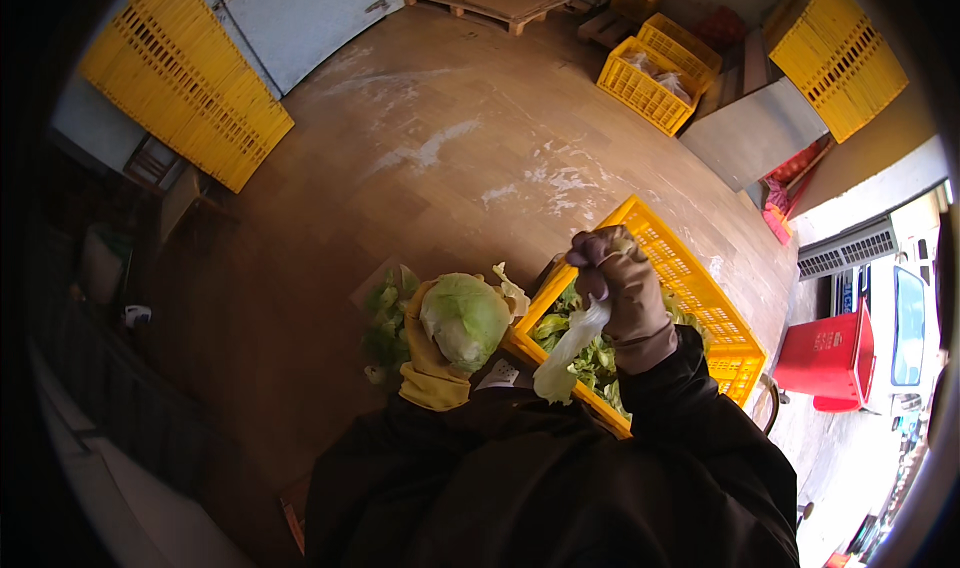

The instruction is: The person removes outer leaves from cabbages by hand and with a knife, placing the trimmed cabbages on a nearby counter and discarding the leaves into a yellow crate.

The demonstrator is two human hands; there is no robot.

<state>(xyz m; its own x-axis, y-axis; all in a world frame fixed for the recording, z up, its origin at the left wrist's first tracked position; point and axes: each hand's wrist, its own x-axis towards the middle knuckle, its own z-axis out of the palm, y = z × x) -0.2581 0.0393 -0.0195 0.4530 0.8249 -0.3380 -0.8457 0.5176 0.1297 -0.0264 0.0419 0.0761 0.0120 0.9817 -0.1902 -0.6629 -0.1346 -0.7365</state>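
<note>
My left hand (420, 350), in a yellow glove, cradles a round pale-green head of lettuce or cabbage (465, 319) in front of my body. A pale leaf (513, 292) sticks out at the right side of the head. My right hand (626, 290) wears a brownish glove with purple fingers and pinches a limp whitish leaf (571, 354). That leaf dangles over the near rim of a yellow plastic crate (694, 283). Inside the crate lie many loose green leaves (596, 365), partly hidden by my right arm. More greens (386, 313) are low down beyond my left hand, in shadow.
Stacked yellow crates stand at left (187, 80) and far right (840, 57). A wooden pallet (502, 1) and a yellow crate with bags (645, 84) lie ahead on the brown floor (420, 117). A red bin (821, 358) is beyond the opening at right.
</note>
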